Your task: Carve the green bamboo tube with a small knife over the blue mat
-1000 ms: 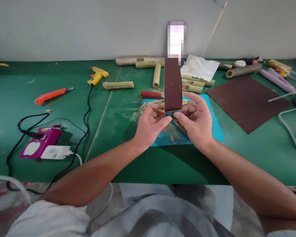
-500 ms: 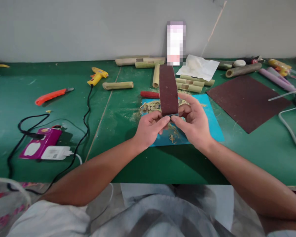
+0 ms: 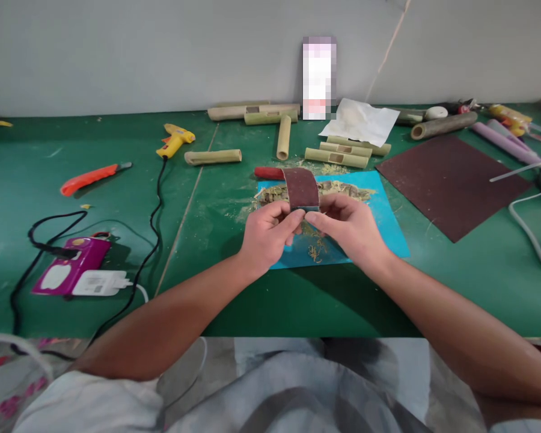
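A brown strip of sandpaper [image 3: 302, 185] arches away from me between my hands, its near edge folded over and showing a bluish-grey back. My left hand [image 3: 267, 231] pinches the left side of that fold with thumb and fingers. On the right side, my right hand [image 3: 349, 225] is closed on the same fold, thumb on top. Both hands are above a blue sheet [image 3: 390, 231] strewn with shavings. Behind the strip lie rough bamboo scraps [image 3: 349, 190] and a red handle [image 3: 268, 173], whose other end is hidden.
Several cut bamboo tubes [image 3: 214, 157] lie toward the wall, near a propped phone [image 3: 319, 78] and white paper [image 3: 360, 123]. A large sandpaper sheet [image 3: 451, 180] is at right. At left are an orange cutter knife [image 3: 90, 178], yellow glue gun [image 3: 175, 141] and purple power strip [image 3: 74, 264] with cords.
The sandpaper strip stood upright before and has now bent forward and down into an arch. Bamboo tubes behind it have come into view. Both hands keep their grip on the fold.
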Demonstrator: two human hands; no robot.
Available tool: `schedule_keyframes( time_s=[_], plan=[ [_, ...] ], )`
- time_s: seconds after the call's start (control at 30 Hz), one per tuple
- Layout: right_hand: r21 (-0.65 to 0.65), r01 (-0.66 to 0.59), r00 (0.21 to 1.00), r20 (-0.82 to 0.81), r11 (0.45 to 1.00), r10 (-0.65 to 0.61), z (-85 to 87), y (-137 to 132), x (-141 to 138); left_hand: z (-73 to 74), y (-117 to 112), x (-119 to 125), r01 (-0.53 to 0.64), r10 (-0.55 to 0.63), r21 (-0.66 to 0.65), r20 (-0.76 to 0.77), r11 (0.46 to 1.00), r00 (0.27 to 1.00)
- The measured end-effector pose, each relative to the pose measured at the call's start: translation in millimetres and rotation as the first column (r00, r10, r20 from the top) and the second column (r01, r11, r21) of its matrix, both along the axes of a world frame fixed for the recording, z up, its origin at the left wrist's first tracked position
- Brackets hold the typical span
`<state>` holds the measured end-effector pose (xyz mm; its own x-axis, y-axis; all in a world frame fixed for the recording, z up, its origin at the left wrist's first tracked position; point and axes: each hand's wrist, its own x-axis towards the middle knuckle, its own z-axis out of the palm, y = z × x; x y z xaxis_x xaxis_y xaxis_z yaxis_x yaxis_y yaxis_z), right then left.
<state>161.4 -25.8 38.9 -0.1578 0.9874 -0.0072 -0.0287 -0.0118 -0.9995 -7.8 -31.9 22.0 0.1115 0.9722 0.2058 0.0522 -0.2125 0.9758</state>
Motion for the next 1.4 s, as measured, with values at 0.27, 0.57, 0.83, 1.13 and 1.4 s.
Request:
schedule_keyframes(
  time_s=[0.27,0.57,0.83,1.13,1.4],
  plan=[
    [-0.05,-0.054,0.997,0.047,0.997,0.056,-1.5,-3,5,-1.5,-1,0,-0.002,0.003,0.03,-0.016,1.0,1.0],
    [0.019,-0.054,0.998,-0.01,0.998,0.054,-2.9,-1,5,2.6,1,1,0.121,-0.12,-0.022,0.045,0.992,0.992],
    [-0.053,-0.104,0.994,-0.03,0.993,0.102,-5.1,0,6,2.4,-3,1,0.1,-0.1,0.014,0.035,0.995,0.994],
    [-0.062,-0.185,0.983,-0.018,0.981,0.184,-2.4,2,9,6.9,-5,0,0.04,-0.039,0.026,-0.031,0.999,0.999],
    [-0.041,-0.199,0.98,-0.014,0.979,0.198,2.5,4,12,0.7,-1,0,0.117,-0.117,-0.062,0.008,0.991,0.993]
  ],
)
